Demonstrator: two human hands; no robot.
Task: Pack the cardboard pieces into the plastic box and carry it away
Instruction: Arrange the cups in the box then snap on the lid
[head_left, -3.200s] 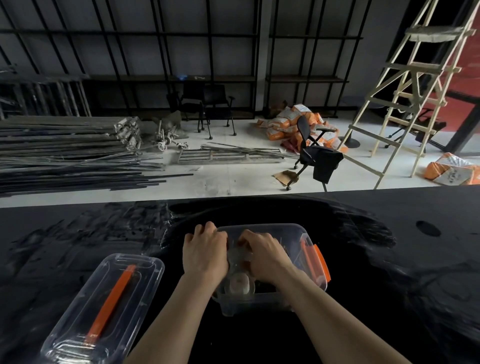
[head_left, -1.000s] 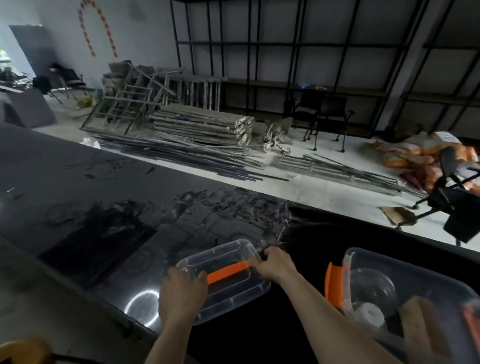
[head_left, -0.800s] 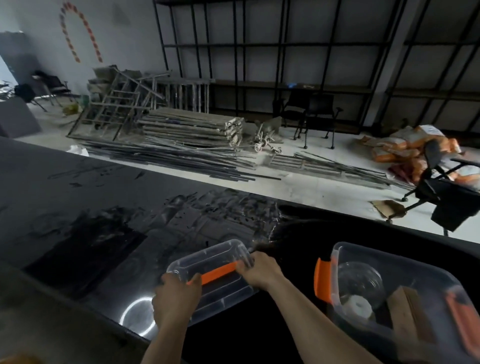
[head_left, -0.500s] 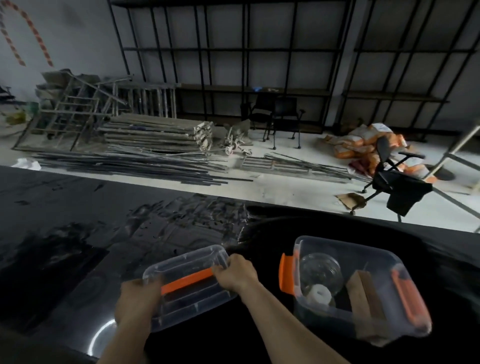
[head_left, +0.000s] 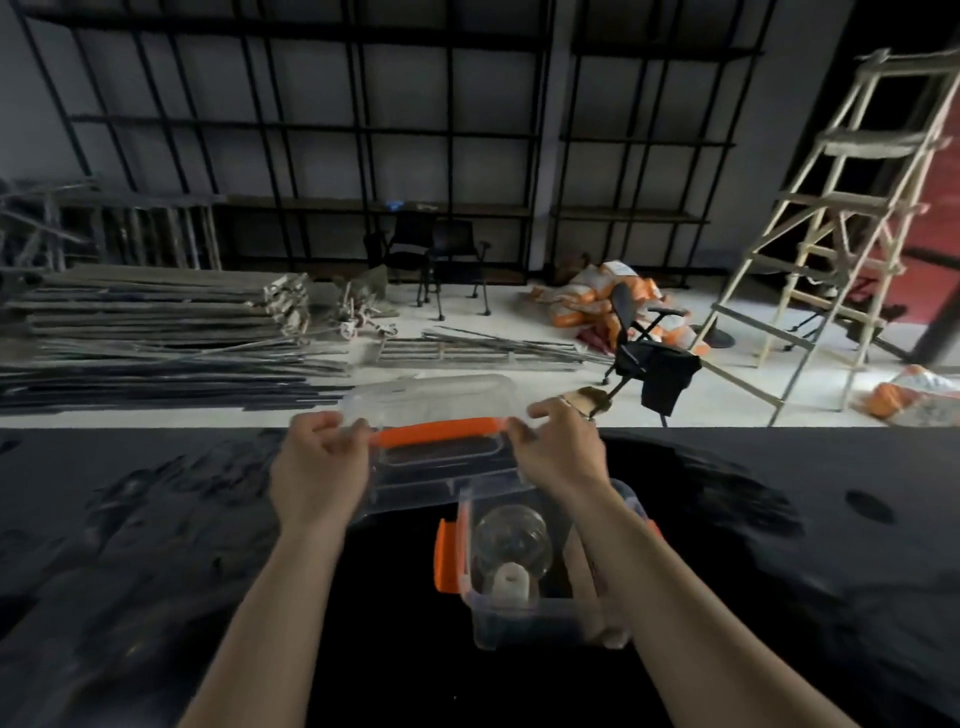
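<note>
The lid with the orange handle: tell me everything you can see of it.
The lid is clear, thin plastic, rectangular with rounded corners and a raised rim. An orange handle runs lengthwise across it. It is held off the black table, tilted, with its near edge over the far end of the open plastic box, not yet seated on it. The left hand grips its left end and the right hand its right end; nothing else touches it.

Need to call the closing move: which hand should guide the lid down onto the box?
Right, probably. The right hand grips the lid end directly above the open plastic box; the left hand holds the end off to the box's side.
</note>
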